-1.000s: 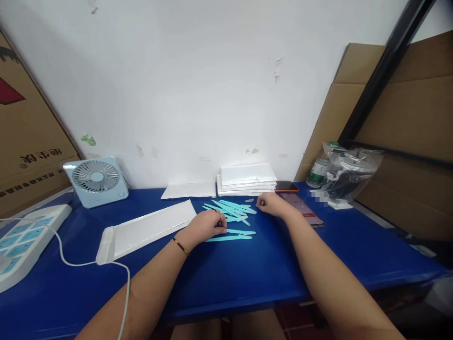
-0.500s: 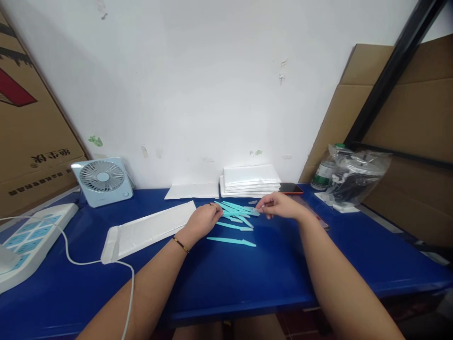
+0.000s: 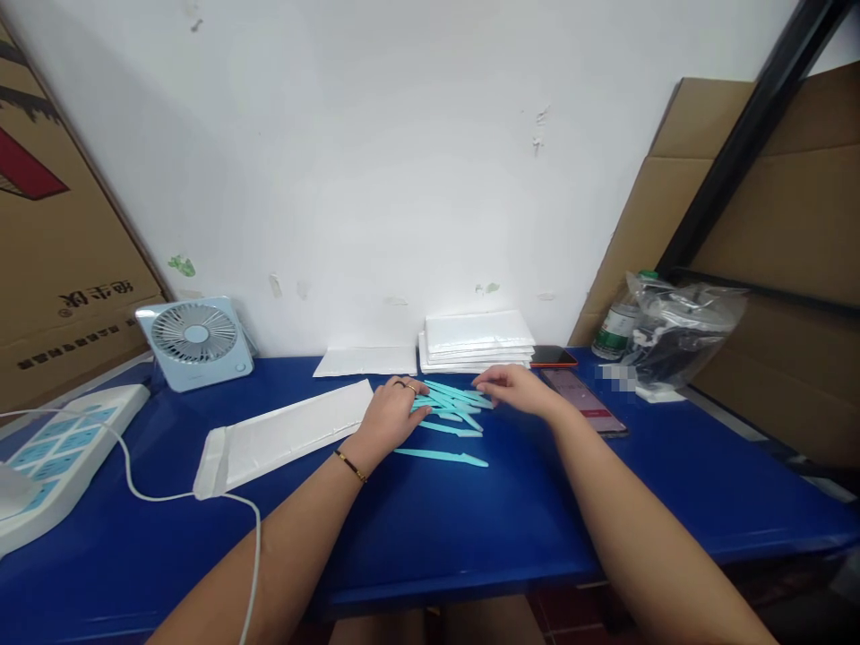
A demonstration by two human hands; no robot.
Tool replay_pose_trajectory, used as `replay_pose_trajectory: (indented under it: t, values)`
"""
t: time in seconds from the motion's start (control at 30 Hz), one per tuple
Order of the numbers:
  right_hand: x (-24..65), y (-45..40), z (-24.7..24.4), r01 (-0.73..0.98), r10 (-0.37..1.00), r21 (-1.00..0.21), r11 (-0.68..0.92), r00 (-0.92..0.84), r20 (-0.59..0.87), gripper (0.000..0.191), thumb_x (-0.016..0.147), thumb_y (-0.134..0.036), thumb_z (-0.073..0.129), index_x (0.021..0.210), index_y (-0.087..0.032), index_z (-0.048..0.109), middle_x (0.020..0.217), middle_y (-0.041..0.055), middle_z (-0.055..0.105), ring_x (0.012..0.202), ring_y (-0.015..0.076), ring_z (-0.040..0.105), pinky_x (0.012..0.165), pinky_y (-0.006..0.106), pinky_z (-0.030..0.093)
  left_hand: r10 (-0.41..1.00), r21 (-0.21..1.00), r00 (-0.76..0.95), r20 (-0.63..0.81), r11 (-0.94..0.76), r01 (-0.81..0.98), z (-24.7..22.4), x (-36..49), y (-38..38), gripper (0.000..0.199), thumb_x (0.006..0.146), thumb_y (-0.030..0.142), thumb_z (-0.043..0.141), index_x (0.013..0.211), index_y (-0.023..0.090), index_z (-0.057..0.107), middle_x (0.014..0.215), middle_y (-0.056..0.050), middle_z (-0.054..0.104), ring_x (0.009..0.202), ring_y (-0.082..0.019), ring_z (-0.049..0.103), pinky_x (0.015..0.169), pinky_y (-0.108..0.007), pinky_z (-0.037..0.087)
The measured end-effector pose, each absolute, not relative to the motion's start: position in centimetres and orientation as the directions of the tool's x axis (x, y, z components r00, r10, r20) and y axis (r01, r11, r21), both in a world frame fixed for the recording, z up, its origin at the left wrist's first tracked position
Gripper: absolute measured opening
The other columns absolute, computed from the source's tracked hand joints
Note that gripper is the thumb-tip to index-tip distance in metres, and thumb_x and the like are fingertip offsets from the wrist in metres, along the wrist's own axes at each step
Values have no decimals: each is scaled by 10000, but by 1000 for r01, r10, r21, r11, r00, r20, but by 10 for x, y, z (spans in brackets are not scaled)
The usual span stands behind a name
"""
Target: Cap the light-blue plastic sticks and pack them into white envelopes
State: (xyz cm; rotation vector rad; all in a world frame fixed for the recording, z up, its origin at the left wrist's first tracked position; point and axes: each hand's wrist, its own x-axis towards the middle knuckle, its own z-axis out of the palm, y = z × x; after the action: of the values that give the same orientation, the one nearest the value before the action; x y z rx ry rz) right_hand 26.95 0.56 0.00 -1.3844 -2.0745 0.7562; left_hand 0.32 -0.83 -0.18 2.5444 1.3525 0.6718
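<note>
A loose pile of slim turquoise eyebrow razors (image 3: 451, 399) lies on the blue table, their paler blade ends pointing right. My left hand (image 3: 396, 412) is at the pile's left side, its thumb and fingers around the handle ends of several razors. At the upper right edge of the pile is my right hand (image 3: 514, 389), its thumb and forefinger slightly apart, with nothing visible between them. One separate razor (image 3: 443, 457) lies nearer to me, below the pile. A long white padded mailer (image 3: 288, 439) rests flat beside my left hand.
White mailers (image 3: 477, 336) are stacked against the wall, with another flat mailer (image 3: 366, 361) beside them. A fan (image 3: 197, 345), a power strip (image 3: 73, 448) and its cable stand left. Two phones (image 3: 591, 408), a bottle (image 3: 614, 331) and a plastic bag (image 3: 692, 327) are right.
My left hand has shifted slightly right, over the handle ends. My right hand has moved a little left and up, its fingertips no longer on the blade ends, uncovering more of the nearer phone.
</note>
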Motion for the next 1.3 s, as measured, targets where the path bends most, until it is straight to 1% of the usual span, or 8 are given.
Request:
replay_pose_trajectory:
  t: [0.17,0.43,0.57,0.67,0.87,1.0,1.1,1.3]
  values:
    - [282,27,-18,841,897,-354,408,-298,327,240,777,-156,549,980,-199,669,1028,84,639,923,204,597,839,298,441,660,417,744,105,-708,570,7,-2,-22,298,719,444,642,925,228,640,938,-31,626,835,-189,559,686,-265,405]
    - [273,36,-28,954,963,-223,201,-151,221,37,643,-128,612,669,-156,614,752,105,649,783,240,614,671,283,441,613,244,787,72,-776,582,-2,6,-28,117,762,280,538,769,212,632,761,-31,645,698,-173,557,592,-264,340]
    - [283,24,-16,826,969,-527,198,-84,231,167,673,-165,598,838,-180,578,713,36,635,668,185,642,607,262,481,687,294,714,132,-715,634,2,5,-27,129,753,222,479,728,197,603,719,-37,629,645,-162,546,570,-258,343]
    - [283,10,0,394,974,-890,228,-86,211,241,716,-275,635,922,-193,540,704,8,623,678,182,674,613,268,525,738,439,650,181,-652,618,3,0,-21,141,782,248,450,720,192,564,732,-31,628,639,-151,549,578,-247,366]
    - [266,-4,17,44,974,-981,186,-137,179,344,622,-378,768,805,-164,571,691,31,673,685,184,684,587,250,537,832,731,536,142,-453,509,2,-5,-13,218,869,338,328,858,186,484,722,-6,623,621,-133,581,594,-241,414]
    - [264,-1,13,58,974,-981,187,-141,177,324,619,-379,771,768,-151,597,685,38,685,617,159,674,541,227,521,827,533,538,163,-533,657,14,-2,-35,270,815,453,439,836,198,524,698,-3,595,598,-146,539,520,-245,363]
    - [265,1,10,63,967,-977,203,-169,190,308,624,-360,770,781,-154,603,678,32,685,637,162,676,555,233,521,743,366,668,-43,-610,702,21,4,-58,344,667,533,608,787,212,583,716,-11,619,611,-168,547,487,-250,338]
    - [264,-6,16,100,945,-974,205,-278,170,276,644,-354,754,757,-155,599,656,31,690,645,159,670,601,260,520,717,67,696,-32,-693,718,12,16,-65,112,708,246,538,768,185,610,766,-58,651,678,-201,591,556,-272,381]
